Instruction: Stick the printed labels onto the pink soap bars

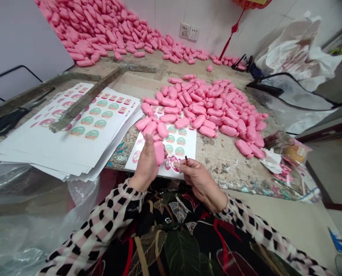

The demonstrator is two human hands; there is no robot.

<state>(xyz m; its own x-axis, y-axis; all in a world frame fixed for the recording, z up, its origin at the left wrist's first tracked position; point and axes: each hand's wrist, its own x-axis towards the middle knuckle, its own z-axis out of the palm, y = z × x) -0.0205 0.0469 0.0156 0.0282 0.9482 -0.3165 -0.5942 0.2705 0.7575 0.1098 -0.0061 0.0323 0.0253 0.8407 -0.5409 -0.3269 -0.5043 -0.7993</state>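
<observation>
A worn, stained table (222, 157) carries pink bottle-shaped pieces (231, 115); printed sticker sheets (101, 126); a metal bar (93, 94).

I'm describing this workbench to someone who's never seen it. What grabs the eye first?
Probably the big heap of pink pieces at the back by the wall, then the smaller pile mid-table. Next, at the near edge, the left hand holding one pink piece, and the right hand at a pink-and-white sticker.

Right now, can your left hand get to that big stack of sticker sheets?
Probably yes: the left hand looks near the stack with nothing between, though its fingers hold a pink piece.
</observation>
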